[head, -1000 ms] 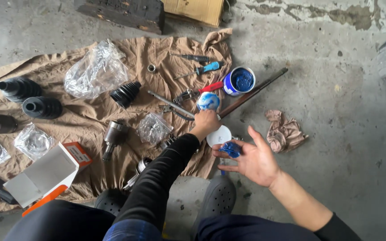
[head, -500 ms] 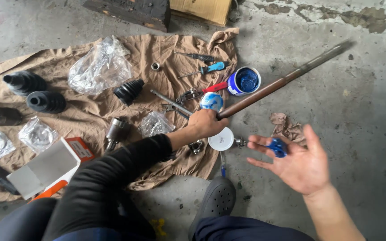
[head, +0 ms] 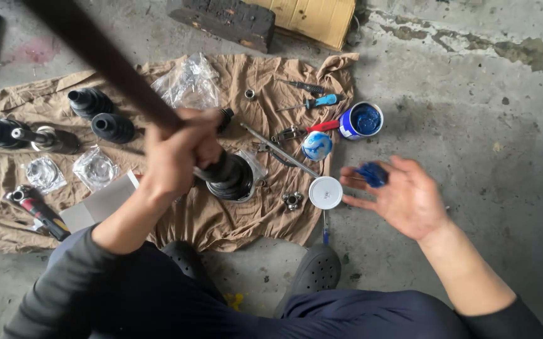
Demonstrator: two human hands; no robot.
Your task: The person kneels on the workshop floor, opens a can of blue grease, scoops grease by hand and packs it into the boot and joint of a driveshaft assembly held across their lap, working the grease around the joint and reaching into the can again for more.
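A flattened tan cardboard box point(head: 312, 17) lies at the top of the concrete floor point(head: 484, 125), just beside a dark block of wood point(head: 227, 22). Below them a brown cloth point(head: 221, 216) is spread out. On it sit crumpled clear plastic bags: a big one point(head: 186, 85) near the top, and two small ones point(head: 45, 172) point(head: 95, 168) at the left. A pale grey flat box point(head: 99, 204) with an orange edge lies by the person's left forearm. At the cloth's right edge stands a round open tub of blue grease point(head: 360, 119), its wall white and blue, with a white round lid point(head: 325, 192) lower down and a blue-smeared round cap point(head: 316, 145) between them.

The left hand point(head: 174, 154) is clenched tight around a long dark axle shaft point(head: 105, 59), which slants up toward the top left and blurs close to the camera. Just past the fist, a black rubber boot point(head: 230, 177) sits on the shaft's lower end, above the cloth. The right hand point(head: 403, 198) hovers over bare floor, palm up and fingers spread fairly wide, gripping nothing, with a dab of blue grease point(head: 372, 174) on the fingertips.

Two more black ribbed boots point(head: 89, 102) point(head: 113, 127) lie at the left, and a blue-handled screwdriver point(head: 315, 102) near the tub.
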